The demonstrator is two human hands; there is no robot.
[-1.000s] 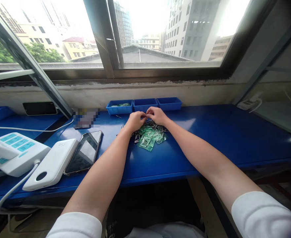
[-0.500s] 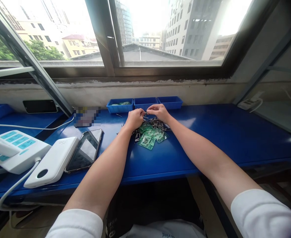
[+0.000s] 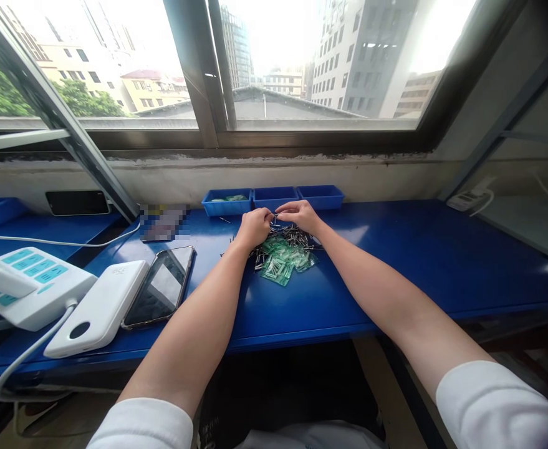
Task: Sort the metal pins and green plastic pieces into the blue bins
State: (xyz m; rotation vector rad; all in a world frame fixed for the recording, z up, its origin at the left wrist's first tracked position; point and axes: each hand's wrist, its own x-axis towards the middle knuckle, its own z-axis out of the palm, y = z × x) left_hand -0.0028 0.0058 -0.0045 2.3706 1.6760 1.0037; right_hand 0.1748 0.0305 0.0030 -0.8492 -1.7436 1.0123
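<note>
Above the pile, my left hand (image 3: 255,227) is closed, its thumb and fingertips pinched together. My right hand (image 3: 300,216) faces it, also pinching, and the fingertips of both nearly meet. Between them shows a small dark screw (image 3: 275,217), partly covered by the fingers. Under and around my hands lies a heap of loose dark and silver screws (image 3: 296,235). Small clear green bags (image 3: 280,265) with thin metal pieces inside lie on the near side of the heap.
Three blue bins stand by the wall; the left bin (image 3: 227,202) holds green bags. To the left on the blue table (image 3: 432,255) are a phone (image 3: 161,287), a white power bank (image 3: 100,305) and a power strip (image 3: 40,287) with cables. Another phone (image 3: 77,202) leans farther back.
The view has shifted slightly. Both hands stay pinched together at the same place above the heap, with only small finger movement.
</note>
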